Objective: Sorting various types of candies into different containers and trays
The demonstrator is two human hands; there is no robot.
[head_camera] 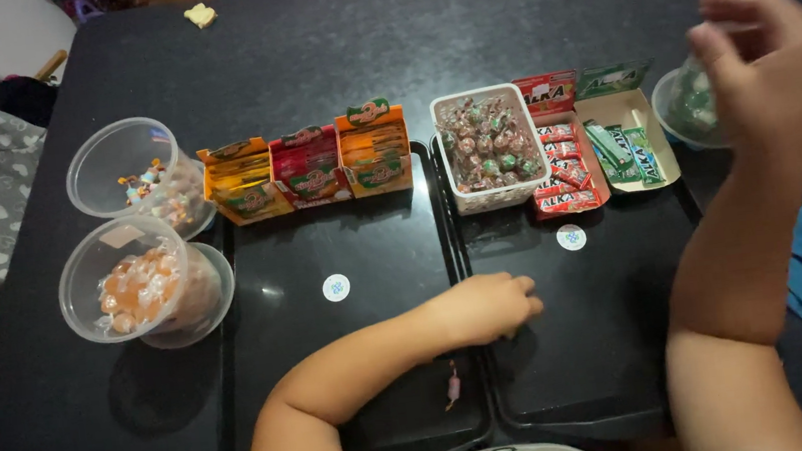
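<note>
My right hand [765,63] grips a clear tub [685,107] of green sweets, lifted and tilted beside the green box [628,139] — my left hand [486,306] lies curled, empty I think, steadying the tray [595,334].

Both forearms are bare from elbow to wrist, with no sleeve, watch, bracelet or ring in view. The left hand [487,306] and the right hand [765,63] wear no gloves. At 6 o'clock, on the bottom edge, a strip of pale grey-green garment with a dark curved line shows over the person's front.
</note>
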